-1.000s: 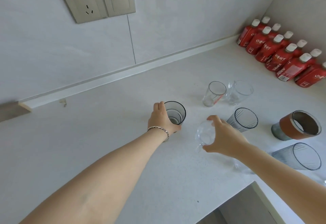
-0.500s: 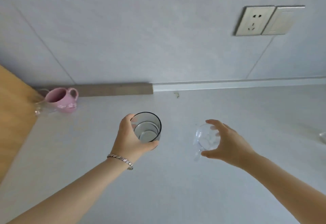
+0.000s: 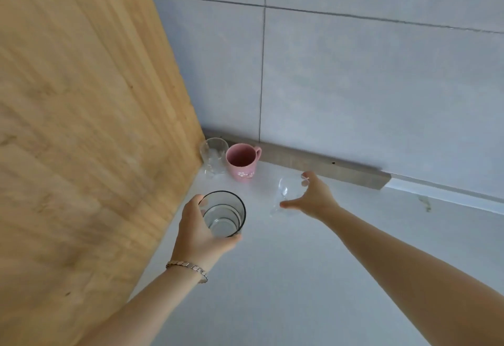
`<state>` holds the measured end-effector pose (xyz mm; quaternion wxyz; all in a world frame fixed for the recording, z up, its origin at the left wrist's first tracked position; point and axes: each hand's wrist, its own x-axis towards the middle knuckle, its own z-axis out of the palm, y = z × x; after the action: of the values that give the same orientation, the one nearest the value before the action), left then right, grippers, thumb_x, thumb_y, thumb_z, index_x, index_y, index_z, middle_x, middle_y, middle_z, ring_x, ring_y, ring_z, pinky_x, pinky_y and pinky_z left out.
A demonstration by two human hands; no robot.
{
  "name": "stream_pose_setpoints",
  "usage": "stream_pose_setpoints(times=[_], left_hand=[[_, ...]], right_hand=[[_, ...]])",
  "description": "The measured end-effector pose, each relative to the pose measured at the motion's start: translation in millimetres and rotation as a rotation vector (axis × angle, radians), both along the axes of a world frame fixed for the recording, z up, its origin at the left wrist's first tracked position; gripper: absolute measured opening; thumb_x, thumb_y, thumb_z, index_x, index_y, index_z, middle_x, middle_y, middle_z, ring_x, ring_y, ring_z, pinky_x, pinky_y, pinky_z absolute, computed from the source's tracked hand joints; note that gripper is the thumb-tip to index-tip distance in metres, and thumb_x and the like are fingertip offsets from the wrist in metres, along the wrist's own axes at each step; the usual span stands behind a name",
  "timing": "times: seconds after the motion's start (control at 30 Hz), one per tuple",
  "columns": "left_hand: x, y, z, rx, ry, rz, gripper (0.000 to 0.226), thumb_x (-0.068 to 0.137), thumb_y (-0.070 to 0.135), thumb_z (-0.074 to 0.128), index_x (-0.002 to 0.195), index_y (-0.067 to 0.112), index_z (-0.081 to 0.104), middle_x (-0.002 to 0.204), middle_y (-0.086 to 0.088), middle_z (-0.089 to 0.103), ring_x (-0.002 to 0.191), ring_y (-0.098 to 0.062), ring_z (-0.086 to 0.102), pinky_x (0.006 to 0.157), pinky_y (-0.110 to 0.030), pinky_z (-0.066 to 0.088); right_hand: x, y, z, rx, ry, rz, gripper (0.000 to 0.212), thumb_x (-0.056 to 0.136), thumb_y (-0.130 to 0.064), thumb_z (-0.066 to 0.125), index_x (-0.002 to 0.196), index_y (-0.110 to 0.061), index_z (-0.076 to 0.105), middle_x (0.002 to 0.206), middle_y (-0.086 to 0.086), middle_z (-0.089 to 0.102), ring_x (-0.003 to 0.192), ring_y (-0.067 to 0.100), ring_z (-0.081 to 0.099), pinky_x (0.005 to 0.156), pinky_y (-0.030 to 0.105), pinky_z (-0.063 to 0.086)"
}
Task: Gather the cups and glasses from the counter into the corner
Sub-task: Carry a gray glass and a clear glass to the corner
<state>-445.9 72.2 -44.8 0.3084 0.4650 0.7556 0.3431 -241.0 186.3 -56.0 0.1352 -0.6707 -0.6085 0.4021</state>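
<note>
My left hand (image 3: 197,239) grips a dark-rimmed glass tumbler (image 3: 225,213) held upright above the white counter (image 3: 300,277), close to the wooden side panel. My right hand (image 3: 313,197) holds a small clear glass cup (image 3: 286,190) by its side, a little right of the tumbler. In the corner stand a clear glass (image 3: 214,155) against the wood panel and a pink mug (image 3: 241,161) with a flower print, handle to the right. Both held glasses hover just in front of that pair.
A tall wooden panel (image 3: 81,127) walls off the left side. Grey tiled wall (image 3: 354,86) runs behind, with a brown strip (image 3: 313,165) along its base that turns white further right.
My view has swung left from the counter's right side to the corner. Both hands carried their glasses leftward; the pink mug and clear glass now sit just ahead of them.
</note>
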Motion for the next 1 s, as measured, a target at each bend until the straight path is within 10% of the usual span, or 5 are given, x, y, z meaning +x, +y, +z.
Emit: stream_pose_setpoints(times=[0.4, 0.73, 0.87, 1.0], left_hand=[[-25, 37, -22, -0.011, -0.028, -0.043, 0.097, 0.049, 0.019, 0.089, 0.129, 0.018, 0.035, 0.116, 0.009, 0.04, 0.118, -0.013, 0.046, 0.101, -0.036, 0.047], [-15, 36, -19, -0.039, -0.064, -0.106, 0.099, 0.045, 0.023, 0.088, 0.13, 0.02, 0.037, 0.116, 0.012, 0.042, 0.114, -0.007, 0.044, 0.1, -0.036, 0.048], [5, 48, -5, -0.062, -0.061, -0.257, 0.098, 0.051, 0.022, 0.089, 0.131, 0.024, 0.034, 0.12, 0.007, 0.039, 0.11, -0.005, 0.043, 0.087, -0.013, 0.039], [36, 63, 5, -0.062, -0.072, -0.434, 0.092, 0.05, 0.031, 0.086, 0.126, 0.029, 0.034, 0.12, 0.007, 0.041, 0.109, -0.006, 0.044, 0.081, -0.01, 0.04]], right_hand=[[-56, 92, -33, 0.039, -0.07, 0.065, 0.083, 0.066, -0.017, 0.082, 0.137, -0.016, 0.039, 0.136, 0.009, 0.044, 0.122, 0.024, 0.047, 0.072, 0.02, 0.039], [-38, 52, -14, 0.187, -0.179, 0.371, 0.11, 0.067, -0.017, 0.082, 0.149, -0.017, 0.008, 0.156, 0.005, 0.007, 0.145, 0.025, 0.012, 0.117, 0.036, 0.022], [-25, -1, 17, 0.017, -0.035, 0.633, 0.12, 0.061, -0.028, 0.087, 0.149, -0.028, 0.005, 0.153, -0.012, 0.016, 0.14, 0.006, 0.021, 0.114, 0.023, 0.024], [-9, -23, 23, 0.036, 0.107, 0.375, 0.115, 0.054, -0.025, 0.091, 0.143, -0.031, 0.019, 0.125, -0.019, 0.043, 0.12, 0.003, 0.048, 0.1, 0.017, 0.037]])
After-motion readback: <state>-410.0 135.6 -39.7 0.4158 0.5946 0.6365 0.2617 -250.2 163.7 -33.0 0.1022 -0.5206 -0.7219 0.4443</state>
